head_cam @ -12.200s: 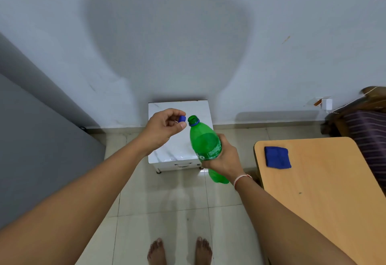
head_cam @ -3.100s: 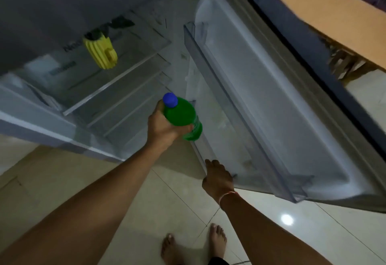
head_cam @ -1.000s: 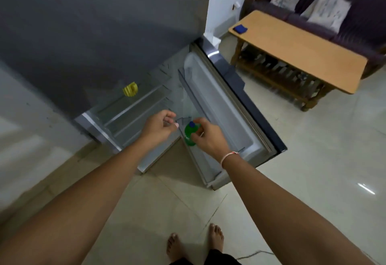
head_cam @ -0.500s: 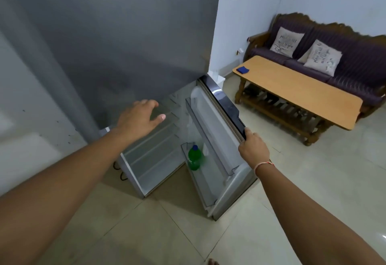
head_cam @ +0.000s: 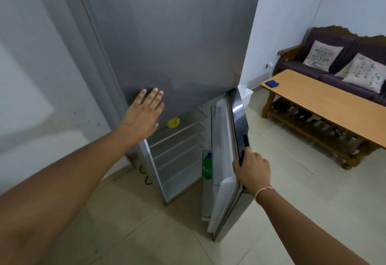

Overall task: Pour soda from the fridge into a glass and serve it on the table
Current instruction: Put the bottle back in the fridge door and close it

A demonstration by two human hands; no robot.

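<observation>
Your right hand (head_cam: 251,171) grips the open lower fridge door's (head_cam: 224,160) edge; your left hand (head_cam: 144,114) lies open-fingered, flat on the upper door (head_cam: 177,34). The green soda bottle (head_cam: 207,166) stands in the door's lower shelf; a blue cloth (head_cam: 272,83) lies at the bench's (head_cam: 325,101) far corner.

Right hand (head_cam: 251,172) fingertips hidden behind the fridge door (head_cam: 238,131) edge, soda bottle (head_cam: 207,166) left of it half-masked by the door shelf, cushion (head_cam: 321,55) lettering unreadable
</observation>
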